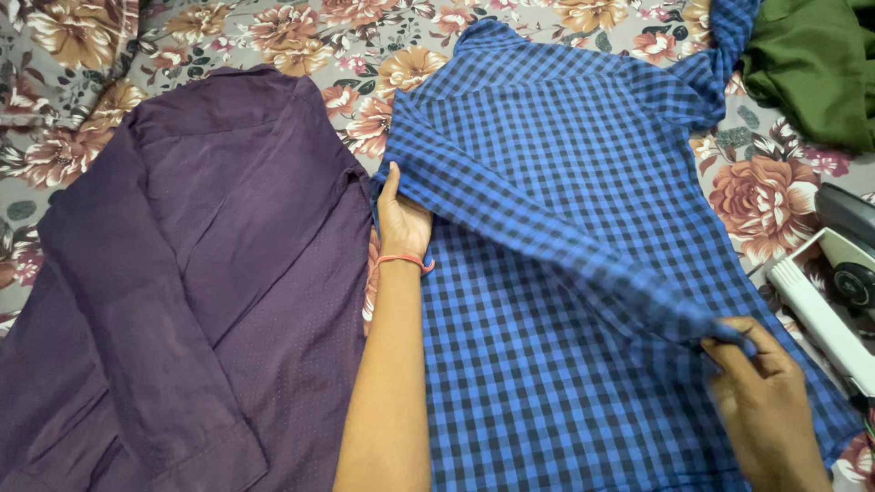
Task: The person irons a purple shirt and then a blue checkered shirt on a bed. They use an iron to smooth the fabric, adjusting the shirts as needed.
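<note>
Head view, looking down on a bed covered by a floral sheet (766,196).

Blue checked shirt (556,273) lies spread flat, back side up, collar toward the top of the frame. One sleeve (547,228) is folded diagonally across the back, running from the upper left down to the lower right.

Left hand (401,219): at the shirt's left edge, near the shoulder end of the folded sleeve. Thumb lies on top of the cloth; fingers are tucked under the fold and hidden, so how tightly it grips cannot be told. A red thread band sits on the wrist.

Right hand (761,383): at the lower right, fingers closed in a pinch on the sleeve's cuff end.

Purple shirt (191,273) lies flat just beside the blue one on the left, edges touching near the left forearm. Green garment (811,64) bunched at the upper right corner. White and dark iron (834,282) rests at the right edge, near the blue shirt's side.
</note>
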